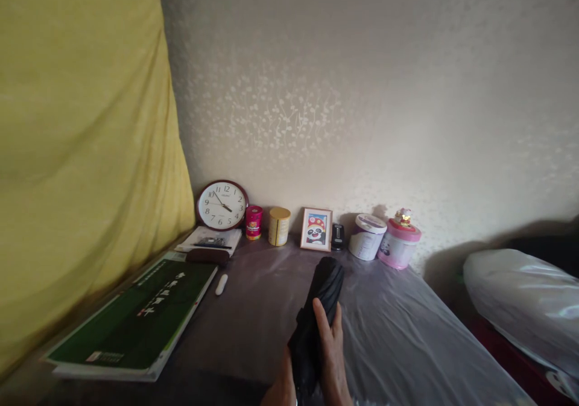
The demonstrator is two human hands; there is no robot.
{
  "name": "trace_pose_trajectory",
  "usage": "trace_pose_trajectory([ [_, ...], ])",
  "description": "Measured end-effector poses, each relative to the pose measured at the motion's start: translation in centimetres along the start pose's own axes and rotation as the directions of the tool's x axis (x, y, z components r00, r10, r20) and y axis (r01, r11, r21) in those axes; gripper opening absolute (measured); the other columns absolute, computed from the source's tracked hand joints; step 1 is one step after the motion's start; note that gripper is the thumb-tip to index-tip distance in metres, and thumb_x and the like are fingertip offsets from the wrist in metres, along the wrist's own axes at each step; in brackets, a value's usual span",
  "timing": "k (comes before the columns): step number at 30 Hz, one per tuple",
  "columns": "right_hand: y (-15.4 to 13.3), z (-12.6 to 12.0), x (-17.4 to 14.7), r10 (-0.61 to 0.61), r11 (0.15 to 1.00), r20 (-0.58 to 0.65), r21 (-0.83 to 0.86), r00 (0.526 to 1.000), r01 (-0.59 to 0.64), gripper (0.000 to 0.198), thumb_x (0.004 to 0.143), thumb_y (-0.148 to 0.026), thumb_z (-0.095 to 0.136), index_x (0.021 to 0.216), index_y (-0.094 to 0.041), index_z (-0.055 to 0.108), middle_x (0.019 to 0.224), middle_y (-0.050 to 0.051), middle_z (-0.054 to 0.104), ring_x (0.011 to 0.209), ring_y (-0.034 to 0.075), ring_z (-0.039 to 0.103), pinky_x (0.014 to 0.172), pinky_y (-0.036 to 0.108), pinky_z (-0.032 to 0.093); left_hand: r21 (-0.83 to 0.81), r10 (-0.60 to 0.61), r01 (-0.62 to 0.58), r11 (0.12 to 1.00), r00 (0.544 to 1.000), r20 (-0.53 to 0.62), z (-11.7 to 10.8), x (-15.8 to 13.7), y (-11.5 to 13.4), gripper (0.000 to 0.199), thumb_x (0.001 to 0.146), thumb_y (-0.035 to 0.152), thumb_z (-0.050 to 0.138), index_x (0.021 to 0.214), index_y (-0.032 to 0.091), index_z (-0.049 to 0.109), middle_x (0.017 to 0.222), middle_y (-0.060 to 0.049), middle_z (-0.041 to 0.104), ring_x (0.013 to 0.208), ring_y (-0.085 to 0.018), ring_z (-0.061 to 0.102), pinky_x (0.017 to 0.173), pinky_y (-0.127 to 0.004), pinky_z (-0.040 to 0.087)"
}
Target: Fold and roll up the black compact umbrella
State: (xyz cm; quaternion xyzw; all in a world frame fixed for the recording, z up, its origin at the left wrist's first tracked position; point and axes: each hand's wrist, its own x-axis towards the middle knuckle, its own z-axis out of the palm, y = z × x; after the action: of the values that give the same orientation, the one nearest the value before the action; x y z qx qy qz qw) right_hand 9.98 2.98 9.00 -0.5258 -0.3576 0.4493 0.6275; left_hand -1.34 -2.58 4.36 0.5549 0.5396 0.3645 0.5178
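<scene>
A folded black umbrella point(316, 321) is held in front of me over the grey cloth, tilted with its upper end away from me. My right hand point(332, 348) grips its right side, fingers pressed along the fabric. Lower down, my left hand point(283, 376) is closed against the umbrella's left side near its bottom end. The left fingers are mostly hidden, and the frame's lower edge cuts off both wrists. To the left lies a small white oblong object point(221, 285), apart from both hands.
A grey-covered table point(253, 315) carries a green book point(136, 315), a dark glasses case point(207, 257) and a wall clock point(222, 206). Along the wall stand a pink canister point(254, 222), a yellow-lidded can point(279, 228), a panda picture frame point(316, 229) and two tubs point(367, 238).
</scene>
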Motion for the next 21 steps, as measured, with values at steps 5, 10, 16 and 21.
trace_pose_trajectory([
  [5, 0.2, -0.7, 0.1, 0.062, 0.99, 0.029, 0.128, 0.998, -0.065, 0.066, 0.059, -0.06, 0.069, 0.112, -0.023, 0.058, 0.096, 0.003, 0.066, 0.086, 0.023, 0.063, 0.071, 0.03, 0.051, -0.189, 0.227, -0.195, 0.962, 0.96, 0.163, 0.1, 0.7, 0.4, 0.085, 0.063, 0.026, 0.065, 0.138, 0.021, 0.024, 0.13, -0.01, 0.051, 0.119, -0.028, 0.049, 0.096, -0.039, 0.041],
  [10, 0.0, -0.5, 0.3, 0.056, 0.996, 0.074, 0.061, 0.996, -0.061, 0.068, 0.064, -0.057, 0.067, 0.12, -0.021, 0.053, 0.089, 0.001, 0.067, 0.079, 0.021, 0.064, 0.068, 0.03, 0.051, -0.106, 0.117, -0.104, 0.989, 0.985, 0.125, 1.2, 0.8, -0.2, 0.075, 0.073, 0.027, 0.058, 0.139, 0.019, 0.024, 0.119, -0.011, 0.06, 0.108, -0.026, 0.058, 0.09, -0.036, 0.045],
  [16, 0.4, -0.2, 0.6, 0.023, 0.999, -0.076, -0.036, 0.997, -0.026, 0.072, 0.061, -0.054, 0.07, 0.122, -0.02, 0.051, 0.094, 0.001, 0.066, 0.085, 0.021, 0.062, 0.071, 0.028, 0.049, 0.171, 0.062, -0.071, 0.983, 0.996, 0.058, 0.9, 0.3, -0.5, 0.086, 0.065, 0.01, 0.051, 0.142, 0.012, 0.012, 0.138, -0.021, 0.04, 0.11, -0.031, 0.056, 0.09, -0.037, 0.043],
  [21, 0.4, -0.7, 0.6, 0.093, 0.994, 0.004, 0.053, 0.996, -0.093, 0.061, 0.066, -0.058, 0.065, 0.112, -0.019, 0.059, 0.087, 0.001, 0.067, 0.078, 0.02, 0.062, 0.066, 0.027, 0.05, -0.275, 0.275, -0.213, 0.937, 0.938, 0.212, 0.1, 0.3, 1.5, 0.088, 0.06, 0.016, 0.058, 0.14, 0.02, 0.02, 0.137, -0.011, 0.043, 0.12, -0.027, 0.048, 0.097, -0.039, 0.039],
])
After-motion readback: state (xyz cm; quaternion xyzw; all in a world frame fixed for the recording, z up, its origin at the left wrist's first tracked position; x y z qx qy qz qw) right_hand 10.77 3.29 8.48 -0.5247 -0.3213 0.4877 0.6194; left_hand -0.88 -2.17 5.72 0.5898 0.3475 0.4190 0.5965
